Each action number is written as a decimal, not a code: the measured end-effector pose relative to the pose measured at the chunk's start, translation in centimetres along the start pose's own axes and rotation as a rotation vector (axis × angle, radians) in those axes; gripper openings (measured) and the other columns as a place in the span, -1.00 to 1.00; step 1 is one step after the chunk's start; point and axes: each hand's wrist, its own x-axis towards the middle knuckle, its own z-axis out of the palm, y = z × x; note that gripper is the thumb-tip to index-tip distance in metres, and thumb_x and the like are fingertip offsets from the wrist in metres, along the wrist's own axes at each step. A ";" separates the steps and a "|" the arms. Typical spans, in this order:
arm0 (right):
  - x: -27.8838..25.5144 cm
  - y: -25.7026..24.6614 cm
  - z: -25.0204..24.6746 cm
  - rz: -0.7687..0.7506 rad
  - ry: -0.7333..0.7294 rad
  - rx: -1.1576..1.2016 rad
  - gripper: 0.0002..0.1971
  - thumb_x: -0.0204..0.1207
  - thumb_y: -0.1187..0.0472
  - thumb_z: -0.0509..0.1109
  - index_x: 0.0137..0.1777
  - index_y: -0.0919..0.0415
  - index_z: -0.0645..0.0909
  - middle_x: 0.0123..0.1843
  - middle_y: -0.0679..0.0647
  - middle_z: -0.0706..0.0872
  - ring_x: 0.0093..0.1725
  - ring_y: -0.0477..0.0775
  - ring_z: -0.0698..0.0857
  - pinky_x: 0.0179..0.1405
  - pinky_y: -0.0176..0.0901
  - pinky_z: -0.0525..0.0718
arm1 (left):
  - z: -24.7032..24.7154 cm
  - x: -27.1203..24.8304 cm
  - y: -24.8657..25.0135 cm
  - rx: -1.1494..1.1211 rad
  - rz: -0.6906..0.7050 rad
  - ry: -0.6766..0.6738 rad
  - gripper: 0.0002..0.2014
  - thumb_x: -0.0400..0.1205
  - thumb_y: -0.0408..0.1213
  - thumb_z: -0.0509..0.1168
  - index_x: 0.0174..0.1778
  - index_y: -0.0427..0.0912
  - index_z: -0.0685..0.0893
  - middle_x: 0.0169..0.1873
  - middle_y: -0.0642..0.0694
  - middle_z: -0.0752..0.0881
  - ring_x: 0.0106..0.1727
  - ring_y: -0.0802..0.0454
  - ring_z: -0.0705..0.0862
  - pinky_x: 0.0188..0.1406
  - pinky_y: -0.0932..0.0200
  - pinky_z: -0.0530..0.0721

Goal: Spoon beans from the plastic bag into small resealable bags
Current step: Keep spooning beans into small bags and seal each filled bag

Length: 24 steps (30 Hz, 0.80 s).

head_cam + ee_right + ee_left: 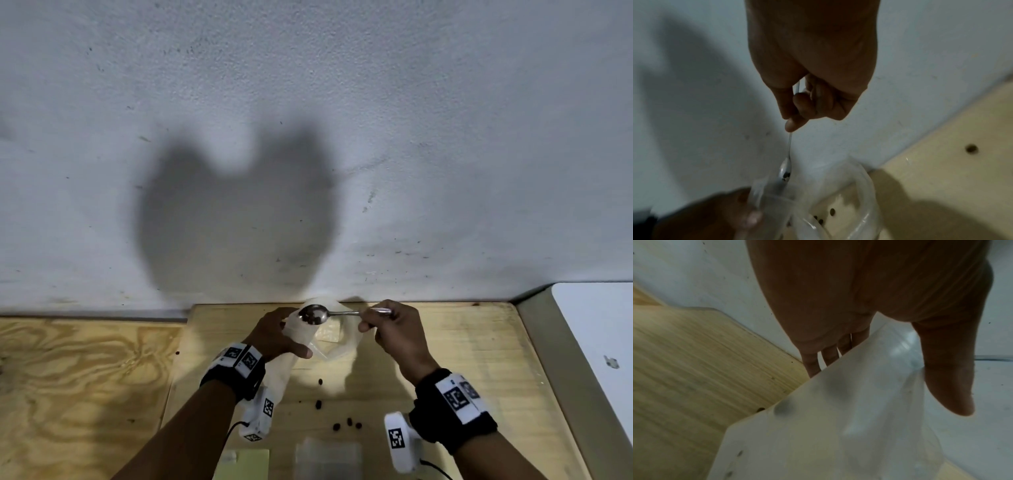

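My left hand [279, 337] grips a small translucent resealable bag [297, 334] upright above the table, its mouth facing up. In the left wrist view the thumb [949, 382] and fingers [828, 353] pinch the bag [838, 418] from both sides. My right hand [383, 325] pinches the handle of a metal spoon [313, 314]. The spoon bowl [784, 173] carries a few dark beans and hovers right at the small bag's mouth [772, 199]. The larger clear plastic bag [344, 342] lies just behind, with a few beans [831, 211] showing inside it.
Several loose beans [348, 423] lie scattered on the wooden table [462, 359] near me. A stack of empty small bags [329, 457] and a pale green sheet [248, 462] sit at the front edge. A grey wall [308, 137] rises behind; a white surface [596, 335] borders the right.
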 end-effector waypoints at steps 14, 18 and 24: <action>-0.8 5.7 -0.2 -0.136 0.235 -0.270 -0.83 0.49 0.32 0.48 -0.33 0.17 0.66 -0.36 -0.02 0.78 -0.29 0.00 0.74 -0.23 -0.15 0.65 | -0.9 -0.5 -0.5 -0.262 -0.081 -0.041 -0.20 -0.14 -0.24 0.69 0.12 -0.05 0.76 0.00 -0.14 0.83 0.15 -0.17 0.74 0.19 -0.21 0.71; 0.1 7.7 1.4 -0.114 0.238 -0.291 -0.79 0.49 0.32 0.51 -0.33 0.09 0.64 -0.37 -0.08 0.74 -0.32 -0.04 0.69 -0.28 -0.14 0.61 | -0.5 -0.6 -0.3 -0.275 -0.057 -0.047 -0.24 -0.17 -0.21 0.66 0.05 -0.02 0.74 -0.05 -0.09 0.83 0.05 -0.03 0.76 -0.01 0.04 0.76; 1.0 9.1 2.8 -0.016 0.198 -0.262 -0.85 0.48 0.31 0.50 -0.29 0.12 0.71 -0.29 -0.10 0.80 -0.17 -0.10 0.75 -0.16 -0.20 0.62 | 0.6 -0.4 -0.8 -0.162 -0.023 0.023 -0.06 -0.10 -0.18 0.74 0.28 -0.06 0.66 0.10 -0.01 0.76 0.16 -0.02 0.71 0.08 0.00 0.74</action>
